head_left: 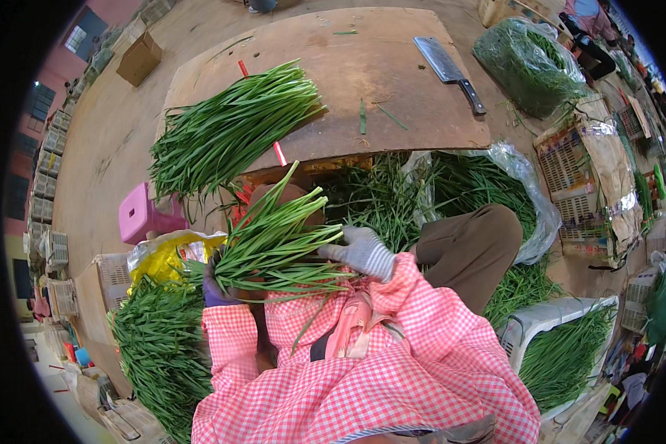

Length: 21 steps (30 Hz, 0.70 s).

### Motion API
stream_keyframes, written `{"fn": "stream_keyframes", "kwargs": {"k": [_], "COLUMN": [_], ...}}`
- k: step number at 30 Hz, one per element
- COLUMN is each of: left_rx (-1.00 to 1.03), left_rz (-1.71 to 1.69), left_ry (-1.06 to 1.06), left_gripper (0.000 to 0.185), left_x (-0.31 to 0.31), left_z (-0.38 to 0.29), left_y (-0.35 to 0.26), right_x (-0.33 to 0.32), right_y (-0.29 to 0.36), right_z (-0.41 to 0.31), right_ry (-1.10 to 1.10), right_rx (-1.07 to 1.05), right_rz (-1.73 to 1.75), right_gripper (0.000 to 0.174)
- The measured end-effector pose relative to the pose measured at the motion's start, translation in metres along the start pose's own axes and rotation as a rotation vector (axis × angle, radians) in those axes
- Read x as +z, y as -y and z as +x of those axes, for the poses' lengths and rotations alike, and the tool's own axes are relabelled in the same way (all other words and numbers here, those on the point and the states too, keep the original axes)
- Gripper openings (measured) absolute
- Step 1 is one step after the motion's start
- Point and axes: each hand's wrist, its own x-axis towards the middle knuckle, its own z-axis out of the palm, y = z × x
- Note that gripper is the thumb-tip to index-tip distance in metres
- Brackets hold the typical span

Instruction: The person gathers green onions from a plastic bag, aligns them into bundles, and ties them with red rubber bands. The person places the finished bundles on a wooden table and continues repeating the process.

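My left hand (pixel 218 280), in a dark purple glove, holds a loose bunch of garlic chives (pixel 272 252) over my lap. The pale stem ends point to the right and upward, and a few leaves hang down. At the stem ends is my right hand (pixel 366 252), in a grey-and-white knit glove, its thumb against the stems. Whether it grips any stems cannot be made out. Beyond, a larger pile of garlic chives (pixel 238 127) lies on a wooden board (pixel 361 72), two red strips (pixel 279 154) beside it. A cleaver (pixel 447 69) with a black handle rests at the board's right.
Heaped chives (pixel 161 344) stand at my left, near a pink stool (pixel 144 213). Under the board's near edge lie loose greens (pixel 372 194) and an open plastic bag (pixel 538 216). To the right are an upturned white stool (pixel 555 308) holding chives and a plastic crate (pixel 569 183).
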Motion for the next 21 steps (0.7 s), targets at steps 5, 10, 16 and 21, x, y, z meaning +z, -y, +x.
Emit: {"fn": "stream_keyframes", "kwargs": {"k": [5, 10, 16, 21], "left_rx": [-0.062, -0.051, -0.177, -0.061], "left_rz": [0.046, 0.032, 0.092, 0.19], "left_ry": [0.017, 0.009, 0.084, -0.07], "left_gripper": [0.029, 0.027, 0.028, 0.028], "left_x": [-0.013, 0.012, 0.049, -0.003], "left_z": [0.001, -0.008, -0.023, -0.004], "left_y": [-0.008, 0.012, 0.019, 0.005], "right_x": [-0.027, -0.037, -0.017, -0.067], "right_y": [-0.016, -0.007, 0.015, -0.023], "right_z": [-0.004, 0.018, 0.045, 0.015], "right_ry": [-0.214, -0.295, -0.251, -0.446], "right_rx": [0.044, -0.117, -0.294, -0.087], "right_rz": [0.621, 0.251, 0.524, 0.948], "right_gripper": [0.024, 0.036, 0.017, 0.016]}}
